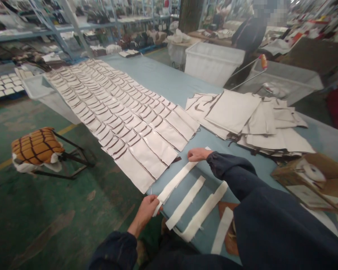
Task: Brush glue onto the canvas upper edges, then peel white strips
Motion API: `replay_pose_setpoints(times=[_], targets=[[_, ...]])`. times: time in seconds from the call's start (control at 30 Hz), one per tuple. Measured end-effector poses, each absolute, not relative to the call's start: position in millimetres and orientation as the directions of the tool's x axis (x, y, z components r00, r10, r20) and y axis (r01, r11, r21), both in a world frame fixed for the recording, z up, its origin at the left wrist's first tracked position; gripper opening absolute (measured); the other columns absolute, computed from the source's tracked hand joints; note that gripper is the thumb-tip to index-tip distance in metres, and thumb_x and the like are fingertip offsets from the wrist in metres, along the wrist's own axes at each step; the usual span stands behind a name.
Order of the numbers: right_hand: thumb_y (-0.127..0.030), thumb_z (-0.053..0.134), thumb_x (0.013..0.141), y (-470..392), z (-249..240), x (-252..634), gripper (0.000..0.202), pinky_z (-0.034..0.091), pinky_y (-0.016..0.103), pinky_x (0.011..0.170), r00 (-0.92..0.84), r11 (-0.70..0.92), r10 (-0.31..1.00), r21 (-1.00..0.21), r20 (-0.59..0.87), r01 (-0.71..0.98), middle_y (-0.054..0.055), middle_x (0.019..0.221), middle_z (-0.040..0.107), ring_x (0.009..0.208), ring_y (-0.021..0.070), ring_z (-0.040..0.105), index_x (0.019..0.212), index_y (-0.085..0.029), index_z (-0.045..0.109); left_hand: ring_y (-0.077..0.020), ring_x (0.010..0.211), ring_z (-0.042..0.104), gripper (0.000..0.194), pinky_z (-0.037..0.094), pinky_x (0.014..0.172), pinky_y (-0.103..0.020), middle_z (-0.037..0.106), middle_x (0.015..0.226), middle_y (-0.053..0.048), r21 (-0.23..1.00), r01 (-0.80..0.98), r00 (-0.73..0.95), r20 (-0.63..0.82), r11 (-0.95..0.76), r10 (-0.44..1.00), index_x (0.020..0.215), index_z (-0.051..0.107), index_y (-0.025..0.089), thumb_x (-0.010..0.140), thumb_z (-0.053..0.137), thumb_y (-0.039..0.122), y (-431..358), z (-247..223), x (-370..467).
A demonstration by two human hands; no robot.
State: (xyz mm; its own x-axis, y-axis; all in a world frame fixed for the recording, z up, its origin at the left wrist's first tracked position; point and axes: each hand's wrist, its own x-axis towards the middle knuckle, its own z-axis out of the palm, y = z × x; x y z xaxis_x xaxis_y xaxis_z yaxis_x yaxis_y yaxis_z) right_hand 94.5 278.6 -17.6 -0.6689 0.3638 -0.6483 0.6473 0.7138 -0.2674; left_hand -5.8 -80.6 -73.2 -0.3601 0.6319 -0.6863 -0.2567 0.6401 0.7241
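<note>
A long cream fabric strip (176, 182) lies slantwise near the table's front edge, between my two hands. My left hand (148, 210) pinches its near end, which hangs a little past the edge. At the far end, my right hand (198, 154) has its fingers closed on the strip. Beside it lie more cream strips: a short one (186, 202), a longer one (204, 213) and another (222, 230) partly over a brown piece (232, 240). Just beyond my hands, overlapping rows of cream panels with dark edges (146, 150) cover the table's left side.
Loose cream panels (233, 112) are piled on the right of the blue table (163, 82). A cardboard box (312, 183) with a tape roll stands at the right. White bins (214, 62) are behind; a padded stool (38, 146) is on the left floor. A person (249, 35) is beyond.
</note>
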Motion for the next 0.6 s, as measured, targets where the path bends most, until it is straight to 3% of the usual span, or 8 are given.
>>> replay_pose_setpoints(times=[0.13,0.23,0.37,0.47,0.6], targets=[[-0.044,0.067,0.097,286.9,-21.4,104.6,0.034,0.05,0.049,0.104,-0.69,0.642,0.505,-0.309,-0.519,0.702,0.01,0.125,0.07,0.115,0.0255,0.065,0.118,-0.017,0.069,-0.0185,0.054,0.059,0.021,0.041,0.053,-0.029,0.07,0.064,-0.002,0.733,-0.222,-0.392,-0.671,0.643,0.629,0.083,0.063,0.018,0.072,0.061,0.035,-78.0,-67.6,-6.7],[-0.035,0.066,0.096,296.0,-17.8,120.7,0.035,0.047,0.048,0.109,-0.675,0.565,0.605,-0.37,-0.422,0.738,0.013,0.133,0.068,0.121,0.0262,0.063,0.125,-0.015,0.067,-0.0203,0.059,0.061,0.03,0.043,0.058,-0.031,0.067,0.064,0.001,0.758,-0.186,-0.44,-0.633,0.625,0.637,0.096,0.065,0.018,0.074,0.061,0.038,-83.1,-57.5,-7.6],[-0.017,0.051,0.091,302.9,-1.2,146.8,0.038,0.047,0.033,0.105,-0.631,0.446,0.71,-0.494,-0.313,0.746,0.014,0.132,0.07,0.119,0.0229,0.065,0.124,-0.012,0.07,-0.0257,0.077,0.066,0.043,0.047,0.073,-0.036,0.069,0.077,-0.001,0.791,-0.124,-0.547,-0.558,0.599,0.624,0.109,0.065,0.017,0.078,0.059,0.045,-94.1,-47.7,-9.4],[-0.017,0.047,0.086,298.8,13.4,164.8,0.043,0.049,0.031,0.1,-0.578,0.351,0.777,-0.59,-0.25,0.727,0.013,0.129,0.072,0.115,0.0227,0.066,0.123,-0.012,0.069,-0.0302,0.099,0.067,0.047,0.047,0.091,-0.04,0.073,0.099,-0.008,0.826,-0.068,-0.608,-0.479,0.56,0.633,0.109,0.066,0.017,0.081,0.056,0.052,-98.8,-48.3,-9.0],[-0.019,0.05,0.083,279.2,28.8,183.5,0.041,0.051,0.03,0.091,-0.528,0.245,0.819,-0.697,-0.223,0.674,0.013,0.12,0.075,0.103,0.0217,0.068,0.118,-0.012,0.069,-0.0315,0.111,0.064,0.049,0.045,0.102,-0.042,0.072,0.112,-0.012,0.86,-0.007,-0.633,-0.399,0.511,0.663,0.11,0.067,0.017,0.088,0.047,0.056,-103.9,-56.0,-7.6]])
